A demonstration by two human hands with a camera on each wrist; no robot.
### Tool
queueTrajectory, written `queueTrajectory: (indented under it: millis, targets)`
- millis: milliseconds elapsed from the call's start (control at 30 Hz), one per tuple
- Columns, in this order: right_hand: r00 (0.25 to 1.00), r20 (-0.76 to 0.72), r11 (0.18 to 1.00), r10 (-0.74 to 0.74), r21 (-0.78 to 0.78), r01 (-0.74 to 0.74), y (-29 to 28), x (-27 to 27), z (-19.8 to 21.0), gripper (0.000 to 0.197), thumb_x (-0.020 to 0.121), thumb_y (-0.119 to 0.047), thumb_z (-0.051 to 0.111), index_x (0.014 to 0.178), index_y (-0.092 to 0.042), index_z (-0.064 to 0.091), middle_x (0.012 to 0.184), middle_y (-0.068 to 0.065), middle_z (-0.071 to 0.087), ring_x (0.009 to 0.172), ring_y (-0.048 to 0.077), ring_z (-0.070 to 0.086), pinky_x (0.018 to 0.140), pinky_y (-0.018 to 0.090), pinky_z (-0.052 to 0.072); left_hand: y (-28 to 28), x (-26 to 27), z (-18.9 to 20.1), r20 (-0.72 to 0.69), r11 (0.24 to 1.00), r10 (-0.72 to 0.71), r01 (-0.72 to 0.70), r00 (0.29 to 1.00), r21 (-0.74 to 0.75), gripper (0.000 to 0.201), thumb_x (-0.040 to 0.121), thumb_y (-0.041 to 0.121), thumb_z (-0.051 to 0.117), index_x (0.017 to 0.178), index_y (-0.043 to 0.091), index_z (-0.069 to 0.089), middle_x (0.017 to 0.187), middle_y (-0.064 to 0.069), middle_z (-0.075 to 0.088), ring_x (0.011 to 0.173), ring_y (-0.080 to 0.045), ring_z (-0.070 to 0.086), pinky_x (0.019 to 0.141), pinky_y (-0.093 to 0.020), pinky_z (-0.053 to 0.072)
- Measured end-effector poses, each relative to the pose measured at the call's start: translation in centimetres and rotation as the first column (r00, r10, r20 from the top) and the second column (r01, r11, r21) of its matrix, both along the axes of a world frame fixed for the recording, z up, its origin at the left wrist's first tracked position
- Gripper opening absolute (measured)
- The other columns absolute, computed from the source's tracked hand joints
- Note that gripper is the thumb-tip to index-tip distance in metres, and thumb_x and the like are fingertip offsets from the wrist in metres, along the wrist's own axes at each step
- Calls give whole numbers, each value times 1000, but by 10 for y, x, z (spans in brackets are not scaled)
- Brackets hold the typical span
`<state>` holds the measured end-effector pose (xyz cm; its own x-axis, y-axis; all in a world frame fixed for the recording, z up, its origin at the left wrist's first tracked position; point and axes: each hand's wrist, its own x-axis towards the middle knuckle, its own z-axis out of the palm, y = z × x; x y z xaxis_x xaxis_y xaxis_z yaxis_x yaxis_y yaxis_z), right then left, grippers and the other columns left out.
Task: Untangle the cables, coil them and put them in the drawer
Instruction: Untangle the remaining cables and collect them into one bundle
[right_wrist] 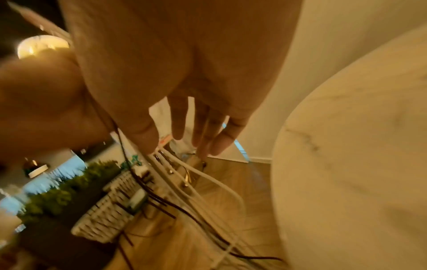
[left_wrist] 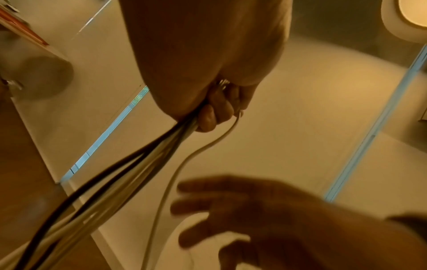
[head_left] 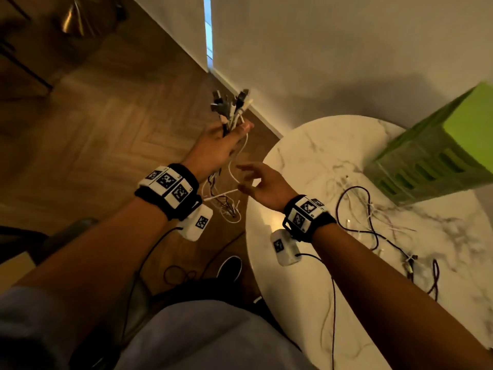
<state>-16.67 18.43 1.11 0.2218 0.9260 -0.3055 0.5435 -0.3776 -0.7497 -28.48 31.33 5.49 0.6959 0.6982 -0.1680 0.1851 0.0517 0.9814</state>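
My left hand [head_left: 231, 133] is raised over the floor left of the table and grips a bundle of black and white cables [head_left: 230, 106], plug ends sticking up. In the left wrist view its fingers [left_wrist: 216, 109] curl round the bundle [left_wrist: 138, 164], which hangs down in loose loops [head_left: 226, 206]. My right hand [head_left: 246, 178] hovers just below with its fingers [right_wrist: 203, 131] spread and straight, close to a hanging white cable [right_wrist: 208, 179]; whether it touches I cannot tell. More tangled cables [head_left: 373, 222] lie on the marble table [head_left: 301, 276]. A green drawer unit [head_left: 437, 161] stands at the back right.
The round table's edge [right_wrist: 346, 164] is right beside my right hand. A white wall with a skirting board runs behind. Wood floor lies below the hanging cables. A wicker basket [right_wrist: 108, 206] with a plant stands on the floor. My shoe [head_left: 230, 267] is under the table's edge.
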Motion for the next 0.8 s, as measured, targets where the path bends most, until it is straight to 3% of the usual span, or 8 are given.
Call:
queueTrajectory:
  millis: [133,300,433,500,533,600,667,800]
  targets:
    - [978,-203,984,-48,161,81,24,-17,24,7,103,-22,54,108,-24,57,96,-9,67,79,2,69,67,16,53,2,-3,-5,-45,996,-93,93,995,11,21,103,33,57,110,20,72,82,-6,68,75,-20,69,69,-36,58]
    - [957,-166,959,-237,118,258,25,-12,4,24,107,-24,44,105,-9,62,87,6,74,77,17,73,70,30,60,19,-2,-3,-177,995,-84,92,981,42,33,104,43,50,105,17,71,63,13,54,59,-2,49,66,-26,41]
    - [963,-160,962,-218,-203,184,3,-2,-27,22,104,-25,49,101,-10,64,94,8,76,82,24,74,74,43,59,36,-8,-6,-139,1000,-20,18,990,-17,31,105,43,49,95,21,69,63,11,46,55,-3,42,57,-24,37]
    - [985,-118,895,-128,-442,63,-7,-3,-29,24,100,-27,56,118,-11,60,112,8,69,96,29,70,90,49,56,43,-9,-3,-36,995,0,-4,999,-96,31,108,37,45,93,17,64,60,11,39,49,-3,35,50,-21,31]
    - [997,-46,871,-69,-490,38,-8,-3,-28,43,99,-31,60,134,-8,52,125,10,61,111,31,64,99,46,51,45,-10,-1,16,991,-14,16,1000,-133,32,109,35,42,93,15,62,58,12,36,47,-3,32,47,-20,29]
    - [994,104,938,-17,-344,52,-3,1,-24,80,94,-42,65,153,-4,27,152,14,39,139,30,41,115,42,35,47,-11,2,105,977,-59,79,993,-199,34,110,31,38,93,11,59,54,12,33,45,-4,27,44,-19,25]
    - [994,96,996,-45,-73,52,7,4,-14,88,92,-49,65,158,-13,18,161,11,28,146,25,31,119,42,30,44,-10,3,169,952,-103,146,980,-270,35,111,30,36,90,12,57,52,12,30,43,-4,24,42,-19,23]
    - [967,-256,989,0,143,38,39,-3,16,63,94,-25,68,147,-15,37,139,2,56,119,5,57,103,16,43,37,-7,6,264,899,-118,216,957,-382,32,109,26,36,85,13,53,51,12,27,40,-4,21,43,-22,15]
